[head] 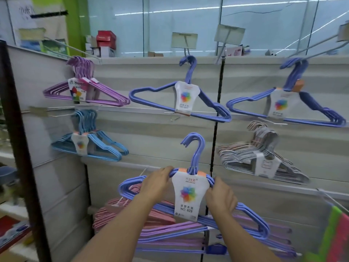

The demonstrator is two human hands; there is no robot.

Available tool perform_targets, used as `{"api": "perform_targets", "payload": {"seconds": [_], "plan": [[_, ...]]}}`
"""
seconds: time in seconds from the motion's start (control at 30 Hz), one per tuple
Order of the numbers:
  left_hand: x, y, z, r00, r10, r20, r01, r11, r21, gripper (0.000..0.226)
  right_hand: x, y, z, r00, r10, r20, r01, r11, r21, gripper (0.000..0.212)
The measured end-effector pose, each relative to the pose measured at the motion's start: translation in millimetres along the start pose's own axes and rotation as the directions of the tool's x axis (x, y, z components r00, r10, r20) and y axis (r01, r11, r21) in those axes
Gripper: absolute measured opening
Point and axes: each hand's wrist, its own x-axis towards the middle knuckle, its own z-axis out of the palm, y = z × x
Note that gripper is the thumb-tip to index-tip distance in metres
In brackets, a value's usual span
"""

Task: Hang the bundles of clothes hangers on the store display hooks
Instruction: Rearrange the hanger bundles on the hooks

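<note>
I'm holding a blue bundle [190,188] up at six o'clock, left hand [154,183] curled round one shoulder, right hand [220,197] gripping the other; its hooks are pointing up, not yet on anything. Bundles are hanging already at ten [83,91], twelve [181,95], two [289,104], nine [88,144] and three [260,156]. More are lying below [170,233], so plenty's left, I'm guessing.

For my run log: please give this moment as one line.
held: blue hanger bundle | left hand: grips | right hand: grips | bundle hooks: on no display hook
</note>
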Motion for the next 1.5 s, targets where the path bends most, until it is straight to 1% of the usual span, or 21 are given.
{"api": "perform_targets", "payload": {"seconds": [0.07, 0.13, 0.23, 0.37, 0.47, 0.57, 0.63, 0.77, 0.83, 0.97, 1.1, 1.23, 1.33, 1.4, 1.5], "plan": [[13.3, -9.3, -0.2, 0.999, -0.034, -0.023, 0.034, 0.999, 0.023, 0.035, 8.8, -11.2, 11.8, 1.000, 0.016, 0.002, -0.016, 1.000, 0.004, 0.006], [30.5, -14.3, -0.1, 0.996, -0.050, -0.067, 0.052, 0.998, 0.024, 0.036, 21.9, -21.3, 20.9, 1.000, 0.029, 0.004, -0.029, 0.999, 0.020, 0.003], [57.8, -20.6, -0.4, 0.991, -0.058, -0.123, 0.061, 0.998, 0.024, 0.041, 44.2, -36.1, 32.4, 0.999, 0.040, 0.018, -0.041, 0.998, 0.051, 0.005], [95.9, -32.4, 3.4, 0.986, -0.094, -0.137, 0.095, 0.995, -0.001, 0.047, 73.1, -53.6, 47.6, 0.997, 0.063, 0.035, -0.065, 0.995, 0.079, 0.011], [118.5, -40.9, 9.2, 0.984, -0.104, -0.146, 0.103, 0.995, -0.012, 0.046, 89.1, -61.6, 57.8, 0.996, 0.078, 0.047, -0.081, 0.994, 0.070, 0.011], [137.9, -47.2, 13.6, 0.980, -0.102, -0.173, 0.100, 0.995, -0.020, 0.046, 102.9, -69.1, 66.4, 0.995, 0.087, 0.058, -0.091, 0.992, 0.085, 0.011], [150.3, -49.1, 15.8, 0.972, -0.097, -0.214, 0.092, 0.995, -0.036, 0.047, 113.9, -74.7, 70.0, 0.994, 0.096, 0.048, -0.101, 0.989, 0.112, 0.009], [171.3, -53.0, 19.4, 0.953, -0.053, -0.297, 0.028, 0.996, -0.085, 0.043, 129.9, -85.2, 75.1, 0.992, 0.123, 0.007, -0.122, 0.976, 0.180, 0.006], [179.4, -60.1, 24.9, 0.946, -0.030, -0.323, 0.011, 0.998, -0.059, 0.042, 132.9, -88.8, 81.1, 0.991, 0.131, 0.000, -0.128, 0.974, 0.187, 0.008], [187.5, -77.8, 31.8, 0.935, -0.022, -0.355, 0.021, 1.000, -0.006, 0.043, 135.4, -96.8, 97.8, 0.993, 0.116, 0.012, -0.116, 0.969, 0.218, 0.011], [194.4, -86.4, 27.6, 0.919, 0.033, -0.394, -0.013, 0.999, 0.052, 0.043, 137.7, -102.8, 114.6, 0.994, 0.111, 0.003, -0.108, 0.952, 0.286, 0.010], [205.7, -97.2, 24.4, 0.894, 0.115, -0.433, -0.077, 0.992, 0.103, 0.043, 144.3, -112.2, 132.4, 0.994, 0.109, 0.011, -0.104, 0.910, 0.401, 0.008], [214.1, -107.6, 25.0, 0.870, 0.156, -0.467, -0.099, 0.984, 0.145, 0.043, 148.5, -120.6, 142.3, 0.996, 0.090, 0.025, -0.092, 0.887, 0.453, 0.006], [218.7, -113.4, 25.3, 0.847, 0.183, -0.499, -0.115, 0.980, 0.164, 0.045, 153.3, -125.4, 149.0, 0.996, 0.079, 0.027, -0.083, 0.878, 0.471, 0.005], [220.8, -114.5, 25.1, 0.827, 0.223, -0.516, -0.147, 0.972, 0.184, 0.047, 161.3, -127.6, 152.3, 0.998, 0.060, 0.036, -0.070, 0.885, 0.460, 0.009]]}}
